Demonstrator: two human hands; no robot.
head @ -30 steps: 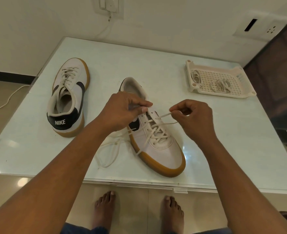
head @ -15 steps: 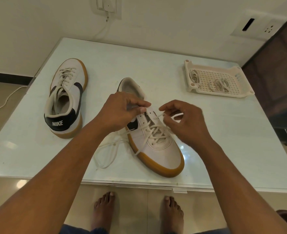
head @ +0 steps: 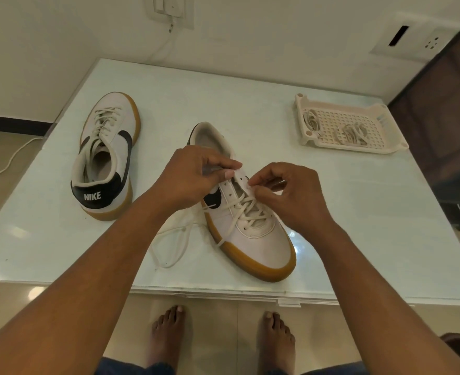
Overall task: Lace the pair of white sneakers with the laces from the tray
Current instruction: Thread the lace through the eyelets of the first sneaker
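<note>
1. The right hand [head: 288, 196], which a second earlier had drawn the lace [head: 246, 212] taut out to the side, came back in to the right eyelet row of the near sneaker [head: 256, 239]. Its thumb and forefinger were pinched together there, apparently on the lace's working end, though the tip itself was hidden.
2. The left hand [head: 193, 175] had not moved. Its curled fingers and thumb were clamped on the upper edge of the left eyelet flap, steadying the shoe near the front of the table [head: 358, 212].
3. The move suggested that one crossing had been pulled snug and the next eyelet was being threaded. Three or four crossings were in place, and upper holes stood empty.
4. The lace's other end lay slack in a loop on the glass to the shoe's left.
5. The far sneaker [head: 107, 147] sat well apart at the left, already laced. Spare laces [head: 352, 133] lay in the tray [head: 386, 148] at the right.
</note>
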